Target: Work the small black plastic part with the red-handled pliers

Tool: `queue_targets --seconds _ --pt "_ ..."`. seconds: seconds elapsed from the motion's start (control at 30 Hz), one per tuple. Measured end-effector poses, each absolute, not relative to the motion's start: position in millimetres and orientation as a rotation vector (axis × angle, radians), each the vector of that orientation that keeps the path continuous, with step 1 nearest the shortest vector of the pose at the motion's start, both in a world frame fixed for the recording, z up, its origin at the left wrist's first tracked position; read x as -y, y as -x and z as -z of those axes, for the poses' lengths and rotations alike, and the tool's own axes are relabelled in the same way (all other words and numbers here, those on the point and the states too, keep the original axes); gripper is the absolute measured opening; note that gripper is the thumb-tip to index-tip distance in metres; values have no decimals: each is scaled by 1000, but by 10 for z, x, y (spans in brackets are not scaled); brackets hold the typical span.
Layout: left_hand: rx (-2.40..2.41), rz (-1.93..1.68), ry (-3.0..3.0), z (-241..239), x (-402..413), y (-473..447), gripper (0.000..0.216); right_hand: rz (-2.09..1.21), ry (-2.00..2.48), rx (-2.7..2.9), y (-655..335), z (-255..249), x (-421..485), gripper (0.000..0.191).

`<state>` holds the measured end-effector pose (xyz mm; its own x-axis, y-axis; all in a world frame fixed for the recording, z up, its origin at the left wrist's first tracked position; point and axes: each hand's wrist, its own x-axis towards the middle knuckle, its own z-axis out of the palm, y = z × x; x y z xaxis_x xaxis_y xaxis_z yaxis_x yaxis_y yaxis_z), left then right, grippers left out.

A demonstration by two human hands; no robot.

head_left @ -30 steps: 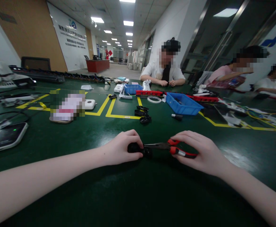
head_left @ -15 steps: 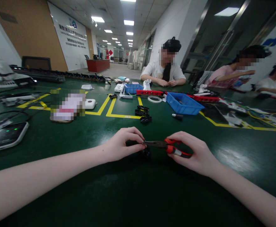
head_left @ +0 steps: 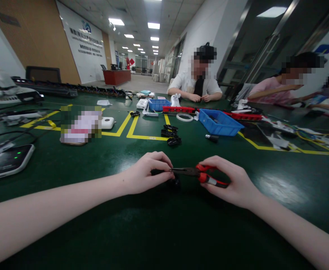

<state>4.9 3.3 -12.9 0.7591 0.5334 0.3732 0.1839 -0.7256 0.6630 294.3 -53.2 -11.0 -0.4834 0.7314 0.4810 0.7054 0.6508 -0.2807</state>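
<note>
My left hand (head_left: 145, 173) is closed on a small black part (head_left: 158, 173) on the green table, its fingers curled over it. My right hand (head_left: 233, 182) grips the red handles of needle-nose pliers (head_left: 198, 173). The pliers' dark jaws point left and meet the black part under my left fingertips. Another bit of black plastic (head_left: 176, 182) lies just below the jaw tips. Both forearms rest low over the table (head_left: 158, 232).
Black parts (head_left: 170, 135) lie on a yellow tape line ahead. Blue bins (head_left: 220, 123) (head_left: 156, 105), a tape ring (head_left: 184, 117) and a red strip (head_left: 178, 110) stand farther back. A phone (head_left: 8, 161) lies at the left. Three other people sit at the far and right sides.
My hands and the pliers lifted slightly and shifted left from a second ago. My left fingers now cover more of the black part. The last half second shows almost no motion.
</note>
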Motion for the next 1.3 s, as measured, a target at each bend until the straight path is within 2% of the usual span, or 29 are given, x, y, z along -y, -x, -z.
queue_targets --seconds 0.97,1.3 --pt "-505 -639 -2229 161 -69 -41 24 9 1110 2276 -2952 148 529 36" --pt "-527 -658 -2284 186 -61 -49 19 -52 1149 2296 -2933 140 532 33"
